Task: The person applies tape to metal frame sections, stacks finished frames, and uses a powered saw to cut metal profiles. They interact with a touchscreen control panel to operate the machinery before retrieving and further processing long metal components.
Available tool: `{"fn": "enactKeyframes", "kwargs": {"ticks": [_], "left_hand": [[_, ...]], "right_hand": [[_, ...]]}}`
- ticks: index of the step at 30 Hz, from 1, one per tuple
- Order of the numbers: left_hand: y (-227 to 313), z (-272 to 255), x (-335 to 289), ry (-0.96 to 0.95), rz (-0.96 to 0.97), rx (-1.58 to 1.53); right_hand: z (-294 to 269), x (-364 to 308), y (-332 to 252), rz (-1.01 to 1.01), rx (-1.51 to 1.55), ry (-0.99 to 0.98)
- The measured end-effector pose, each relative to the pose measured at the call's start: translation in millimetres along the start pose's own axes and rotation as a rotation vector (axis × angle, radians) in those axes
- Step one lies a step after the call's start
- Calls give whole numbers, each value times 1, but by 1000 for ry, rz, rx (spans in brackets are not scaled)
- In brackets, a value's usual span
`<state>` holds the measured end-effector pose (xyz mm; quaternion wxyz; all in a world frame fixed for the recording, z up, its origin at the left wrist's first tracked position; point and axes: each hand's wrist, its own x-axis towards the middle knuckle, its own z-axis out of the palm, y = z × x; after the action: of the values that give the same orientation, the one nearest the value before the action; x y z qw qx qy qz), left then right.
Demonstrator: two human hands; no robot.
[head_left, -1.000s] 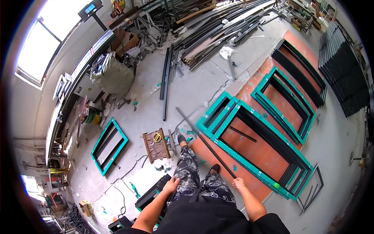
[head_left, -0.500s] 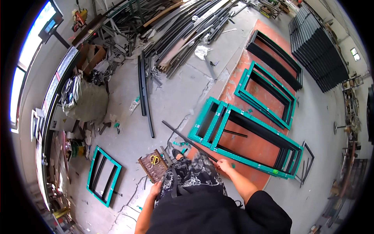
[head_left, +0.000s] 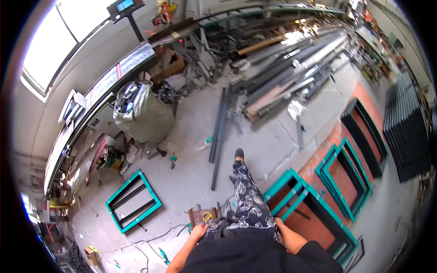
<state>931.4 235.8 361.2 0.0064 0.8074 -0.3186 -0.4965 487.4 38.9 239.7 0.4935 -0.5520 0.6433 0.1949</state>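
My left hand (head_left: 199,231) hangs low beside my left thigh, close to a small brown stool (head_left: 197,217) with a yellow-handled tool (head_left: 208,216) lying on it. At my other hip, my right hand (head_left: 279,224) is next to the near corner of a green-edged window frame (head_left: 291,207). The fingers of both hands are small and partly turned away, so whether they grip anything is not visible. One leg in patterned trousers (head_left: 248,191) is stretched forward, its dark shoe (head_left: 239,154) on the floor.
Two dark bars (head_left: 217,141) lie ahead on the floor, near a large pile of metal profiles (head_left: 291,73). A stuffed white sack (head_left: 145,116) stands left, with another green-edged frame (head_left: 157,199) nearer. More frames (head_left: 348,166) lie on the reddish sheet at right.
My view has swung left, shifting the scene rightward. One leg has stepped forward. The dark bar near my right hand earlier is no longer clearly visible.
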Motion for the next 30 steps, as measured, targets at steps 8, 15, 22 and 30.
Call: {"fn": "enactKeyframes", "kwargs": {"ticks": [8,15,22,30], "left_hand": [[40,-80,161,-69,-1,26],[232,-306,193,272,-215,-115],[239,-386,279,513,-125,-382],[154,-485,487,208,-156,-185]], "right_hand": [[-120,156,-228,-204,-247,37],[-280,218,-466,-127,393,-128],[-327,274,-582,-94,297,-81],[-307,396,-570,-325,-620,-92]]}}
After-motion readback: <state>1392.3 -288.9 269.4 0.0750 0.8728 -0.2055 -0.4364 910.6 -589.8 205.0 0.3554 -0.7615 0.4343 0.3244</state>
